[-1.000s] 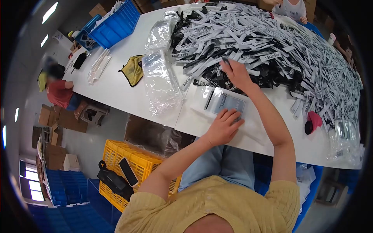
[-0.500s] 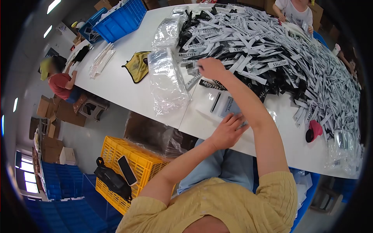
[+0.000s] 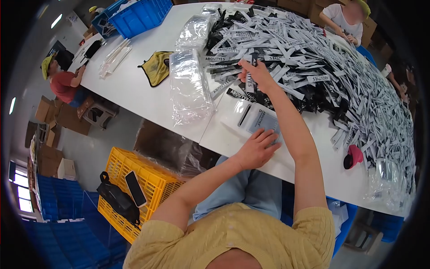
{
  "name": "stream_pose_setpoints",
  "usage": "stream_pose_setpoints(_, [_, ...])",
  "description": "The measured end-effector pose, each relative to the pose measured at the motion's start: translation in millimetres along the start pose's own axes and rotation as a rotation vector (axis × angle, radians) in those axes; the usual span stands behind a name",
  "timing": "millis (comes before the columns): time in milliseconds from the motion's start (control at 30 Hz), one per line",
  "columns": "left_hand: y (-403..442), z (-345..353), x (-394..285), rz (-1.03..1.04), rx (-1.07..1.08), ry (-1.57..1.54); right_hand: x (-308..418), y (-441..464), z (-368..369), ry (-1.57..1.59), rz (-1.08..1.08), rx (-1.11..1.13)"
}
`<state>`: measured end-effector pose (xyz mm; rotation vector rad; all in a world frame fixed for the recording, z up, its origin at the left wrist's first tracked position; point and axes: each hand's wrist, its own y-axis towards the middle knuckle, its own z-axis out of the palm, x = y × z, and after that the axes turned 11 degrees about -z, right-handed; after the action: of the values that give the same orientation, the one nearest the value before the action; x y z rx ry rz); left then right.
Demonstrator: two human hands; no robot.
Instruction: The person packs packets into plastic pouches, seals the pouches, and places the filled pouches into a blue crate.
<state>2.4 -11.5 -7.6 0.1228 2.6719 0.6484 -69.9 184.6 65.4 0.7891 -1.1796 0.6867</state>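
Observation:
My left hand (image 3: 259, 149) lies with its fingers spread on the lower edge of a clear bag (image 3: 262, 120) that holds a grey printed piece. At the near edge of the pile of black and white printed strips (image 3: 286, 49), my right hand (image 3: 256, 74) pinches a dark strip with white lettering (image 3: 249, 82). Left of the bag, a stack of clear plastic bags (image 3: 190, 87) lies on the white table (image 3: 148, 101). A yellow cloth pouch (image 3: 156, 68) rests beside that stack.
Blue crates (image 3: 141, 17) stand at the back left. A pink and black item (image 3: 353, 157) and more clear bags (image 3: 386, 179) lie at right. Below the table, a yellow crate (image 3: 148, 179) bears a phone (image 3: 135, 188) and a black bag (image 3: 117, 197). Two people sit across and at left.
My right hand has moved over the strips, first left, then slightly right, and now has a dark strip in its fingers. My left hand stays on the bag. The view has shifted a little.

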Motion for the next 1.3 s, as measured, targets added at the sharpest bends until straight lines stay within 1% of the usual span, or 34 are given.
stream_pose_setpoints(67, [0, -2, -2, -0.014, 0.001, -0.036, 8, -15, -4, -0.030, -0.015, 0.012])
stream_pose_setpoints(100, [1, -3, -2, -0.020, 0.000, -0.036, 8, -21, -9, -0.019, -0.099, 0.051])
stream_pose_setpoints(167, [1, -4, -2, -0.037, -0.013, -0.024, 24, -49, -6, -0.140, -0.132, 0.011])
stream_pose_setpoints(200, [0, -3, 0, -0.017, -0.039, -0.022, 44, -69, 2, -0.229, -0.057, 0.028])
stream_pose_setpoints(233, [-2, 2, 2, 0.002, -0.069, -0.021, 43, -86, 6, -0.167, -0.143, -0.012])
stream_pose_setpoints(267, [-1, 6, 5, 0.021, -0.098, -0.021, 51, -103, 6, -0.319, -0.128, 0.041])
stream_pose_setpoints(300, [-1, 7, 8, 0.057, -0.144, -0.006, 71, -127, 16, -0.439, -0.024, 0.085])
stream_pose_setpoints(333, [2, 10, 10, -0.001, -0.136, -0.145, 52, -144, 12, -0.549, -0.262, 0.025])
stream_pose_setpoints(400, [10, 11, 15, -0.105, -0.115, -0.425, 55, -187, 26, -0.501, -0.395, -0.059])
stream_pose_setpoints(433, [15, 2, 14, -0.081, 0.017, -0.312, 60, -207, 30, -0.612, -0.501, -0.047])
stream_pose_setpoints(500, [27, -23, 13, -0.039, 0.283, -0.082, 28, -239, 28, -0.587, -0.709, -0.123])
stream_pose_setpoints(567, [30, -16, 18, -0.078, 0.241, -0.025, 8, -261, 26, -0.540, -0.811, 0.010])
stream_pose_setpoints(600, [35, -14, 22, -0.096, 0.216, 0.010, -10, -267, 21, -0.626, -0.750, 0.040])
stream_pose_setpoints(633, [39, -15, 22, -0.187, 0.203, -0.060, -30, -275, 16, -0.710, -0.682, 0.070])
stream_pose_setpoints(667, [43, -17, 23, -0.276, 0.189, -0.128, -34, -278, 17, -0.793, -0.616, 0.099])
stream_pose_setpoints(700, [49, -19, 25, -0.363, 0.170, -0.197, -32, -281, 14, -0.763, -0.448, 0.119])
stream_pose_setpoints(800, [63, -19, 36, -0.473, 0.088, -0.416, -43, -278, 10, -0.833, -0.484, 0.067])
stream_pose_setpoints(833, [65, -27, 33, -0.513, 0.021, -0.523, -52, -276, 7, -0.867, -0.592, -0.059])
stream_pose_setpoints(900, [60, -43, 17, -0.390, -0.115, -0.337, -68, -273, 2, -0.910, -0.807, -0.324])
stream_pose_setpoints(933, [58, -51, 7, -0.327, -0.176, -0.239, -64, -273, -2, -0.570, -0.605, -0.387])
stream_pose_setpoints(1000, [47, -80, -17, -0.130, 0.006, 0.021, -41, -276, -7, 0.093, -0.151, -0.468])
stream_pose_setpoints(1033, [37, -90, -25, -0.033, 0.107, 0.147, -23, -275, -11, 0.317, -0.080, -0.440])
stream_pose_setpoints(1067, [28, -94, -27, 0.028, 0.116, 0.178, -3, -276, -13, 0.536, -0.002, -0.408])
stream_pose_setpoints(1100, [19, -95, -29, 0.087, 0.126, 0.203, 15, -274, -3, 0.563, -0.039, -0.487])
stream_pose_setpoints(1133, [10, -99, -32, 0.147, 0.140, 0.227, 20, -274, -3, 0.453, -0.006, -0.458])
stream_pose_setpoints(1200, [1, -109, -34, 0.145, 0.139, 0.265, 25, -270, -7, 0.238, 0.048, -0.398])
stream_pose_setpoints(1233, [-2, -110, -33, 0.151, 0.123, 0.288, 27, -269, -2, 0.273, 0.080, -0.404])
stream_pose_setpoints(1300, [-5, -111, -31, 0.168, 0.083, 0.319, 30, -266, -3, 0.242, 0.104, -0.350])
